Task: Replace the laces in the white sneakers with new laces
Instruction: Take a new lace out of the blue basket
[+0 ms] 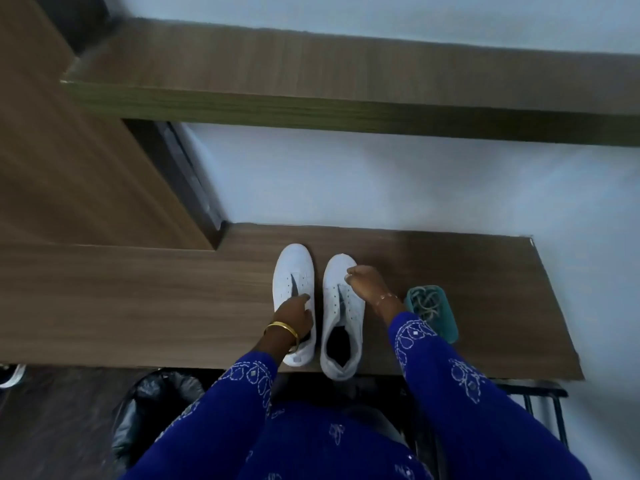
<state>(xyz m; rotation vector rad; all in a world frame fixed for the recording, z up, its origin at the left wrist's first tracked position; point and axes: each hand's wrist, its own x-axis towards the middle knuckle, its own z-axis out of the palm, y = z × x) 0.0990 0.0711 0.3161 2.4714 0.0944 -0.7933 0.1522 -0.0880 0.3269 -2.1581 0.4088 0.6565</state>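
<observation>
Two white sneakers stand side by side on a wooden desk, toes pointing away from me, both without laces. My left hand (296, 315) rests on the left sneaker (294, 271) near its opening, fingers reaching toward the eyelets. My right hand (365, 282) lies on the right sneaker (341, 306) over its toe side, fingers curled; whether they pinch anything is unclear. A teal tray (446, 327) just right of the shoes holds a tangle of pale laces (427, 301).
The desk (138, 299) runs left into an L-shape, and its front edge is under the shoes' heels. A wooden shelf (346, 74) crosses the wall above. A black-bagged bin (156, 403) sits below at the left, and a dark metal frame (540, 396) stands below right.
</observation>
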